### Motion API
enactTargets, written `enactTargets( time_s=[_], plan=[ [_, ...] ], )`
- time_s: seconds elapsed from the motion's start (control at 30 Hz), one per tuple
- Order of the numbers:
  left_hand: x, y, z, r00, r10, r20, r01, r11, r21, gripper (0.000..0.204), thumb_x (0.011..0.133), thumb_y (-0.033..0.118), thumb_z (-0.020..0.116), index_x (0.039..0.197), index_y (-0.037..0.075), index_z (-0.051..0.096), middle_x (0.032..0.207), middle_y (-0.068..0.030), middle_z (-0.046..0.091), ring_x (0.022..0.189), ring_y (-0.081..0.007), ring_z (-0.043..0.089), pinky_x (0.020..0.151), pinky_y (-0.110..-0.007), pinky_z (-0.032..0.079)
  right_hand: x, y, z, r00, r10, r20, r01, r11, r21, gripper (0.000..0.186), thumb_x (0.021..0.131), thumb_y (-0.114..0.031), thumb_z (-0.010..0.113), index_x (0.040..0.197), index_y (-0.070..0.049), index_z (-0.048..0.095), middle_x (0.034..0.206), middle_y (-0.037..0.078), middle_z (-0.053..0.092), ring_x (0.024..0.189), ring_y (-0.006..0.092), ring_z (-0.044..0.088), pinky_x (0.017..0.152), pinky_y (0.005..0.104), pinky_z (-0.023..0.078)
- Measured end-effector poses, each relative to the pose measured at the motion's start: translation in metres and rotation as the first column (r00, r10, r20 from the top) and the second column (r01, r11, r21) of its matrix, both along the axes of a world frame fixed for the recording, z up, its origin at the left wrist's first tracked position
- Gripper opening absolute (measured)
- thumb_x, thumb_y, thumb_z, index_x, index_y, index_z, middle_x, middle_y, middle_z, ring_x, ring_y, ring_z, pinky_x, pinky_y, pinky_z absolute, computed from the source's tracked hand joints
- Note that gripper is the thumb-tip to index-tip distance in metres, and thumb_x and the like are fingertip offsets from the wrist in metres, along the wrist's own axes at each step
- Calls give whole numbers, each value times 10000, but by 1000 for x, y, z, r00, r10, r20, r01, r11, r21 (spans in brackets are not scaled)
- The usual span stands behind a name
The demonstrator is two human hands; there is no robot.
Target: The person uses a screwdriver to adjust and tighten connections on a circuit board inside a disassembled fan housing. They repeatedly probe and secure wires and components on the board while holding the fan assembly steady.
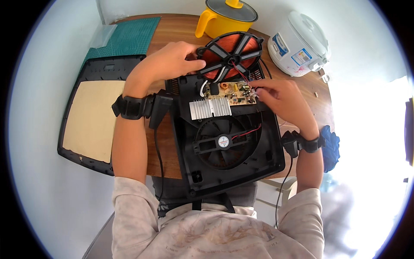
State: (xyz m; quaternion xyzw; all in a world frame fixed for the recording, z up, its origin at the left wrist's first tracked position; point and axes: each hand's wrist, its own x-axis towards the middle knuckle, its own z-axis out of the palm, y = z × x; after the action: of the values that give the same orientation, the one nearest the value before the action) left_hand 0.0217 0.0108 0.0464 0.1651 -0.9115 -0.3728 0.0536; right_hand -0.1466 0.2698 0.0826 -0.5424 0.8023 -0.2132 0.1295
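Observation:
A round copper induction coil [215, 46] on a black spoked frame stands tilted up at the far end of an open black cooktop housing [185, 149]. My left hand [174, 64] grips the coil frame's left edge between thumb and fingers. Below the coil lies a tan circuit board [237, 93], joined to it by thin wires. My right hand [280, 97] is at the board's right end, its fingertips pinched together among small wires and connectors; what they hold is too small to make out. A silver heat sink [210, 108] and a black fan [223, 141] sit nearer me.
A black-framed cover panel [92, 121] with a cream inner face lies at left, near a green cutting mat [133, 38]. A yellow lidded pot [222, 25] and a white rice cooker [297, 45] stand at the back. Blue cloth [331, 149] lies beyond my right wrist.

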Motion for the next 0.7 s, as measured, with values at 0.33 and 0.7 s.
enactTargets(
  time_s=[0.33, 0.7],
  plan=[
    [5, 19, -29, 992, 68, 103, -82, 986, 142, 391, 956, 297, 690, 1193, -14, 665, 947, -154, 730, 856, -265, 691, 802, -370, 541, -64, 59, -22, 969, -203, 144, 207, 978, -18, 295, 949, -144, 646, 1222, -57, 715, 844, 146, 721, 750, 206, 692, 739, 332, 541],
    [7, 21, -53, 992, 122, -22, -107, 936, 336, 348, 989, 236, 684, 1258, 17, 651, 1014, -122, 753, 927, -212, 705, 880, -352, 549, -87, 110, -40, 868, -420, 266, 453, 888, -76, 287, 958, -131, 635, 1219, -59, 730, 805, 79, 709, 730, 128, 614, 738, 290, 512]
  ],
)
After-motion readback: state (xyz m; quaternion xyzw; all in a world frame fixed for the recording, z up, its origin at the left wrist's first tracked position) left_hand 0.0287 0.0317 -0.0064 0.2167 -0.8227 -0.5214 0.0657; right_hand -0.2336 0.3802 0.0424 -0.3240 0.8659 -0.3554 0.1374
